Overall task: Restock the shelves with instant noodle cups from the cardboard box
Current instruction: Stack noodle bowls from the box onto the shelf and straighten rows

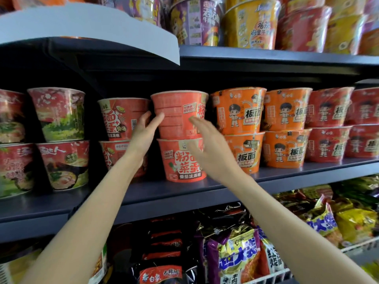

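Note:
A red instant noodle cup [176, 111] stands upright on top of a second red cup [180, 160] on the middle shelf [287, 173]. My left hand [144, 130] is at the upper cup's left side, fingertips touching its wall, fingers apart. My right hand [207, 144] hovers in front of the two cups' right side, fingers spread, slightly blurred, its fingertips near the upper cup. Neither hand wraps around a cup. The cardboard box is not in view.
Stacked orange cups [238, 111] stand close on the right and red cups [123, 117] close on the left. A dark gap lies between the left stacks. More cups fill the top shelf [266, 56]. Noodle packets [235, 253] crowd the lower shelf.

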`<state>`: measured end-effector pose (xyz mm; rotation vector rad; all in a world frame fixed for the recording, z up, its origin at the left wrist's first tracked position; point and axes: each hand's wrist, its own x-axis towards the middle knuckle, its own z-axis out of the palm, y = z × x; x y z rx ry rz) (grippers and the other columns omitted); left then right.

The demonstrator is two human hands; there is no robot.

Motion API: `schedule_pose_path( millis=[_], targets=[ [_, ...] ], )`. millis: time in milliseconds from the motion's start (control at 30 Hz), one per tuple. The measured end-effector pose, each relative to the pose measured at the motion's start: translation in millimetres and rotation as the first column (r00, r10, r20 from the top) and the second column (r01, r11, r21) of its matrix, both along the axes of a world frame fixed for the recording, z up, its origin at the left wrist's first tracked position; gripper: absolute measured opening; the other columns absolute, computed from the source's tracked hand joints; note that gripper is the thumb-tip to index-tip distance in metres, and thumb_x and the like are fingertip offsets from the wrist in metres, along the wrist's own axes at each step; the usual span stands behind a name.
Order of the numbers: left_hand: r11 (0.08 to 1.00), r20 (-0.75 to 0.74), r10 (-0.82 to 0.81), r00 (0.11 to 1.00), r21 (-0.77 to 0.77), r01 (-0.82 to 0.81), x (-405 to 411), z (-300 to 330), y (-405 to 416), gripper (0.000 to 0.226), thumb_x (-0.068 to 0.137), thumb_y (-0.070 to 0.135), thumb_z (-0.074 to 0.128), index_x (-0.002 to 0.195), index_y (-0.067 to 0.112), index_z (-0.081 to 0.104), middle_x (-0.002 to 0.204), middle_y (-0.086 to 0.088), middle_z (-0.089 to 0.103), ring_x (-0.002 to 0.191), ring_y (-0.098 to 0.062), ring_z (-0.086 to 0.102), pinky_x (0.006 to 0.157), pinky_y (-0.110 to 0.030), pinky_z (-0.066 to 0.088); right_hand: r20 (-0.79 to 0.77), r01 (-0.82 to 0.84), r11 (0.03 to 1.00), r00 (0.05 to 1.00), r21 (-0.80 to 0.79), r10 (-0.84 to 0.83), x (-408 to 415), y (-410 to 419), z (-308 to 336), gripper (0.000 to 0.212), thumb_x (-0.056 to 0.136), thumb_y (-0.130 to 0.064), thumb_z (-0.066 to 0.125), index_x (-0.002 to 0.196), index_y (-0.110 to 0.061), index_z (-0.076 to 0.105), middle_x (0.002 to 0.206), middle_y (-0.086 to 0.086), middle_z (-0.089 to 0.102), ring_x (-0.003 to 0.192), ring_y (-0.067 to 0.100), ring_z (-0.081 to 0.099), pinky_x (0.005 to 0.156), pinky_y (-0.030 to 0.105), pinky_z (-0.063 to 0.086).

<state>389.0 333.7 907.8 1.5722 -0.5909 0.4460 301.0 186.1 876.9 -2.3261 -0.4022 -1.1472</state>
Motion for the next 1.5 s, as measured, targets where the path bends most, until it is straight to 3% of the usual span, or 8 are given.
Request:
schedule_pose_path(
  millis=[100, 233, 367, 467, 900, 1200, 1367, 1500],
  targets=[
    [0.992, 0.141, 0.123, 0.982, -0.003, -0.123, -7.7, -8.4, -3.6, 0.055, 0.092, 0.042, 0.052, 0.141, 0.025, 0.036, 0.142, 0.005, 0.042, 0.125, -0.008, 0.041, 0.094, -0.023, 0.032, -0.113, 0.057, 0.954, 0.993, 0.295, -0.024, 18.1, -15.8, 22.1, 0.054, 0.097, -0.023, 0.046, 0.147, -0.011, 0.028, 0.146, 0.007, 0.041, 0.132, 0.019, 0.04, 0.102, 0.028, 0.034],
    [0.991, 0.164, 0.06, 0.985, 0.112, -0.079, -15.0, -7.5, -12.1, 0.076, 0.077, 0.058, 0.06, 0.143, 0.033, 0.03, 0.138, 0.008, 0.046, 0.119, -0.01, 0.049, 0.1, -0.035, 0.042, -0.164, -0.161, 0.844, 0.946, 0.511, 0.279, 30.0, -12.2, 25.4, 0.049, 0.098, -0.029, 0.043, 0.145, -0.021, 0.031, 0.131, 0.0, 0.055, 0.112, 0.017, 0.058, 0.093, 0.033, 0.048],
    [0.996, 0.112, 0.013, 0.994, 0.083, -0.022, -7.9, -4.9, -6.0, 0.076, 0.078, 0.051, 0.067, 0.143, 0.035, 0.03, 0.131, 0.013, 0.05, 0.116, -0.007, 0.051, 0.096, -0.029, 0.042, -0.095, -0.155, 0.919, 0.975, 0.361, 0.202, 18.6, 1.5, 3.3, 0.066, 0.089, -0.036, 0.044, 0.15, -0.022, 0.022, 0.152, -0.002, 0.033, 0.14, 0.021, 0.031, 0.113, 0.047, 0.03],
    [0.998, 0.086, -0.038, 0.996, 0.057, 0.033, -1.6, -5.1, -4.1, 0.075, 0.08, 0.041, 0.068, 0.143, 0.032, 0.029, 0.126, 0.016, 0.049, 0.107, 0.001, 0.05, 0.078, -0.012, 0.037, -0.04, -0.14, 0.96, 0.987, 0.241, 0.154, 11.4, 0.0, -10.2, 0.066, 0.094, -0.025, 0.048, 0.152, -0.022, 0.016, 0.159, -0.009, 0.012, 0.146, 0.01, 0.008, 0.12, 0.04, 0.015],
    [0.995, 0.134, 0.051, 0.99, 0.077, -0.062, 12.9, -13.8, -13.6, 0.08, 0.075, 0.039, 0.075, 0.141, 0.029, 0.031, 0.139, 0.005, 0.048, 0.115, -0.006, 0.049, 0.091, -0.027, 0.042, -0.019, -0.071, 0.978, 0.997, 0.195, 0.076, 16.0, -16.6, -6.1, 0.06, 0.095, -0.019, 0.051, 0.149, -0.016, 0.026, 0.155, -0.009, 0.023, 0.138, 0.007, 0.03, 0.108, 0.032, 0.039],
    [0.993, 0.052, 0.038, 0.998, 0.111, -0.044, 9.3, -22.7, -12.9, 0.088, 0.074, 0.047, 0.071, 0.146, 0.027, 0.025, 0.133, 0.008, 0.049, 0.109, -0.006, 0.05, 0.09, -0.028, 0.04, -0.042, -0.149, 0.962, 0.986, 0.229, 0.163, 16.9, -23.5, -17.9, 0.063, 0.094, -0.012, 0.051, 0.15, -0.019, 0.023, 0.156, -0.011, 0.021, 0.139, 0.001, 0.024, 0.1, 0.009, 0.03],
    [0.99, -0.005, 0.027, 1.0, 0.141, -0.026, 7.3, -24.4, -15.2, 0.083, 0.075, 0.044, 0.072, 0.144, 0.03, 0.028, 0.111, 0.008, 0.056, 0.088, 0.003, 0.054, 0.082, -0.027, 0.039, -0.092, -0.049, 0.946, 0.992, 0.32, 0.082, 23.7, -28.1, -44.0, 0.064, 0.093, -0.016, 0.055, 0.149, -0.016, 0.024, 0.155, -0.003, 0.023, 0.135, 0.006, 0.031, 0.101, 0.017, 0.034],
    [0.993, -0.053, -0.043, 0.998, 0.106, 0.049, 11.4, -23.9, -15.7, 0.081, 0.072, 0.042, 0.073, 0.142, 0.031, 0.032, 0.12, 0.009, 0.053, 0.104, -0.008, 0.052, 0.084, -0.025, 0.039, -0.138, -0.096, 0.926, 0.978, 0.365, 0.156, 28.3, -29.2, -51.7, 0.068, 0.092, -0.014, 0.056, 0.15, -0.017, 0.02, 0.153, -0.002, 0.029, 0.136, 0.012, 0.034, 0.11, 0.034, 0.037]
  ],
)
